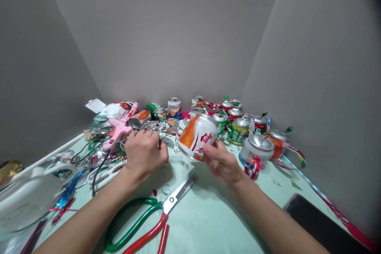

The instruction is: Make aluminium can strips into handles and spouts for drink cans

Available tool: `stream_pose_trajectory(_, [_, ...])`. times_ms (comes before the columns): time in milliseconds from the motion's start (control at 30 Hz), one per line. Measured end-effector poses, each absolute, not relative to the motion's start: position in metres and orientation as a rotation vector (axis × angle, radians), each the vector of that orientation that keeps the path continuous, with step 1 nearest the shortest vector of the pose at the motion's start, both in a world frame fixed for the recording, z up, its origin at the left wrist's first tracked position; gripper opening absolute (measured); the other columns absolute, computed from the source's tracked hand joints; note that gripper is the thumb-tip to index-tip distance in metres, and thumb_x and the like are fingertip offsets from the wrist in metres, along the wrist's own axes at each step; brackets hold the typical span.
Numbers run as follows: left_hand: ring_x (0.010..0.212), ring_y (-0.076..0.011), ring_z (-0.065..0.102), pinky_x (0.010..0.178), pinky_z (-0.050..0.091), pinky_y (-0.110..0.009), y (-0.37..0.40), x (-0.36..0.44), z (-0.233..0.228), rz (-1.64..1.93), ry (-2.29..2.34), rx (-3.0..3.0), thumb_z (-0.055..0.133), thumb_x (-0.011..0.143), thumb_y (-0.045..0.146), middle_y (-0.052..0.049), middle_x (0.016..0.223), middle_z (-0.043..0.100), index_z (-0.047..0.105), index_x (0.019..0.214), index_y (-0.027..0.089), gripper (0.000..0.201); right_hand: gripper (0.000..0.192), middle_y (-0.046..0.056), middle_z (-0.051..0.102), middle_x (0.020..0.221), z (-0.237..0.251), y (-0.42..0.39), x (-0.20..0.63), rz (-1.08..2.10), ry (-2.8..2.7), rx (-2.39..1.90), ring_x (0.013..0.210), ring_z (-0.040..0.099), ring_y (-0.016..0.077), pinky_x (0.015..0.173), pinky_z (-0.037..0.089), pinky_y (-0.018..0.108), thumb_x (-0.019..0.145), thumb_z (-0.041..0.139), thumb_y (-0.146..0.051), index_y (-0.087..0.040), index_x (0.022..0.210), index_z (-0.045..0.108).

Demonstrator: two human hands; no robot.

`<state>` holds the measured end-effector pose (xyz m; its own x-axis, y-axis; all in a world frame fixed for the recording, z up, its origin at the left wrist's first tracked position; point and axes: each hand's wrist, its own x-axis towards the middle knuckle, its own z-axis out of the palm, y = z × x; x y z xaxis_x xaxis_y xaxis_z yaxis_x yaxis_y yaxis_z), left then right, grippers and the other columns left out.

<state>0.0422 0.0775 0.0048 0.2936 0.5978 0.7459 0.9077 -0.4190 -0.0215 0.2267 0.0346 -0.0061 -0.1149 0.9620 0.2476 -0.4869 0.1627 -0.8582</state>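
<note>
My right hand (222, 160) holds a cut-down orange and white drink can (198, 137), tilted to the left above the table, thumb on its printed side. To the left of the can, my left hand (145, 151) is closed in a fist, back of the hand up; anything inside it is hidden. Below both hands lie scissors (170, 203) with a green and a red handle, blades pointing to the upper right. A small pot made from a can (256, 151), with a lid and a red strip handle, stands right of my right hand.
A pink glue gun (117, 130) rests on metal scraps at left, by a white pitcher (26, 198). Several can pots with lids (239, 130) stand back right. Uncut cans (174, 108) line the back near the wall. A dark phone-like slab (321, 222) lies front right.
</note>
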Motion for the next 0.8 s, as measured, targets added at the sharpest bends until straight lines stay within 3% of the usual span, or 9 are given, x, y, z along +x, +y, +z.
stream_pose_trajectory(133, [0.061,-0.0252,0.056,0.061,0.037,-0.038,0.069,0.049,0.007,-0.784,-1.188,-2.131,0.053,0.065,0.023,-0.009,0.057,0.061,0.056,0.052,0.017,0.015,0.036,0.006,0.07,0.084,-0.002,0.03,0.227,1.545,-1.075,-0.602,0.083,0.064,0.0256,0.086,0.045,0.044,0.058,0.073,-0.037,-0.018,0.088,0.068])
stream_pose_trajectory(267, [0.067,-0.0269,0.058,0.064,0.042,-0.041,0.072,0.044,0.018,-0.898,-1.282,-2.482,0.052,0.069,0.026,-0.01,0.064,0.063,0.063,0.061,0.014,0.018,0.039,0.006,0.07,0.084,-0.006,0.034,0.234,1.544,-1.055,-0.593,0.083,0.064,0.0269,0.085,0.046,0.045,0.054,0.074,-0.039,-0.019,0.087,0.069])
stream_pose_trajectory(367, [0.08,-0.0233,0.062,0.07,0.048,-0.036,0.084,0.034,0.027,-1.148,-1.323,-2.801,0.05,0.076,0.028,-0.008,0.086,0.068,0.067,0.081,0.016,0.022,0.052,0.009,0.07,0.084,-0.006,0.034,0.242,1.602,-1.056,-0.609,0.083,0.064,0.0301,0.078,0.048,0.045,0.046,0.076,-0.045,-0.018,0.091,0.068])
stream_pose_trajectory(433, [0.086,-0.0217,0.062,0.071,0.05,-0.033,0.09,0.029,0.029,-1.496,-1.337,-2.992,0.051,0.078,0.027,-0.008,0.094,0.068,0.067,0.089,0.017,0.021,0.063,0.011,0.07,0.081,-0.005,0.032,0.245,1.662,-1.086,-0.642,0.08,0.064,0.0317,0.073,0.048,0.045,0.038,0.077,-0.051,-0.016,0.09,0.068])
stream_pose_trajectory(500, [0.084,-0.0213,0.063,0.07,0.051,-0.032,0.092,0.029,0.026,-1.779,-1.205,-3.169,0.059,0.076,0.024,-0.009,0.093,0.068,0.068,0.092,0.017,0.02,0.069,0.013,0.069,0.08,-0.006,0.028,0.245,1.65,-1.117,-0.674,0.081,0.064,0.0322,0.072,0.047,0.045,0.032,0.076,-0.056,-0.015,0.087,0.068])
stream_pose_trajectory(667, [0.066,-0.016,0.058,0.062,0.05,-0.03,0.074,0.04,0.022,-1.839,-0.591,-3.42,0.07,0.07,0.019,-0.006,0.077,0.066,0.071,0.097,0.02,0.027,0.066,0.014,0.068,0.086,-0.015,0.024,0.24,1.484,-1.103,-0.656,0.096,0.06,0.0315,0.077,0.046,0.046,0.04,0.069,-0.063,-0.015,0.084,0.066])
stream_pose_trajectory(800, [0.068,-0.0167,0.06,0.06,0.049,-0.029,0.061,0.047,0.025,-1.892,-0.518,-3.407,0.069,0.07,0.014,-0.006,0.076,0.066,0.072,0.091,0.022,0.023,0.068,0.015,0.067,0.084,-0.02,0.026,0.242,1.662,-1.115,-0.566,0.095,0.06,0.032,0.077,0.046,0.047,0.035,0.07,-0.065,-0.014,0.079,0.067])
